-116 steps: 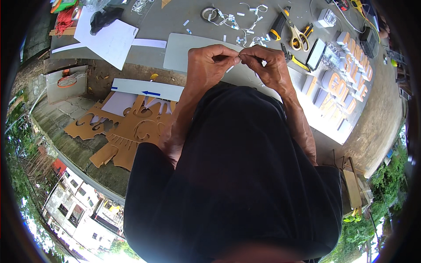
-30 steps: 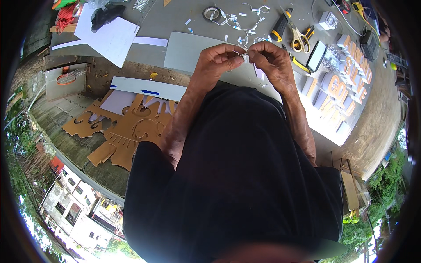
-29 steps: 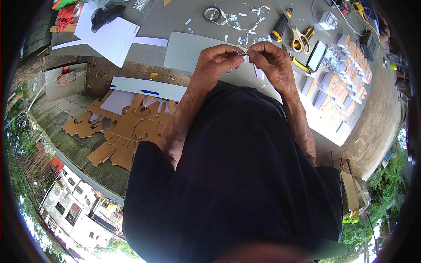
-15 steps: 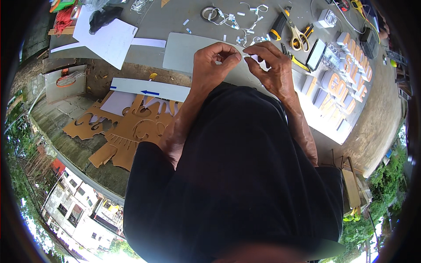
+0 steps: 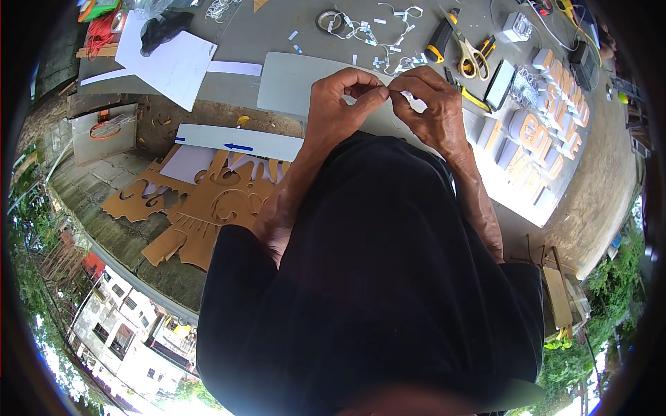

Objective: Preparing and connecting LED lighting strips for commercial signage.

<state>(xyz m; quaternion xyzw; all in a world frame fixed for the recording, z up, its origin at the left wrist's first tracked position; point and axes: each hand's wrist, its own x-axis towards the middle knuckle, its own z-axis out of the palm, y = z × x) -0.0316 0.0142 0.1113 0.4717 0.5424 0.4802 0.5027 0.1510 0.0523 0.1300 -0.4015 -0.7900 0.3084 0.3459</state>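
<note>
My left hand [image 5: 345, 100] and my right hand [image 5: 431, 104] meet fingertip to fingertip over the near edge of the work table. Both are pinched closed on something too small to make out. Beneath them lies a pale grey flat panel [image 5: 284, 82]. Just beyond my fingers, a string of small white LED modules [image 5: 392, 50] on thin wire is spread on the table, with a few loose pieces beside it. Scissors [image 5: 474, 62] with pale handles and a yellow-black utility knife [image 5: 440, 43] rest to the right of the string.
A roll of tape [image 5: 330, 22] lies at the far side. On the right are a phone [image 5: 499, 88], yellow-handled pliers [image 5: 473, 99] and a white board with raised letters [image 5: 538, 139]. White sheets [image 5: 166, 62] lie left; cut brown cardboard [image 5: 208, 201] sits lower, beside the table.
My fingertips have come together; a small gap showed between the hands before. The right hand's fingers have closed toward the left thumb. Things on the table have stayed put.
</note>
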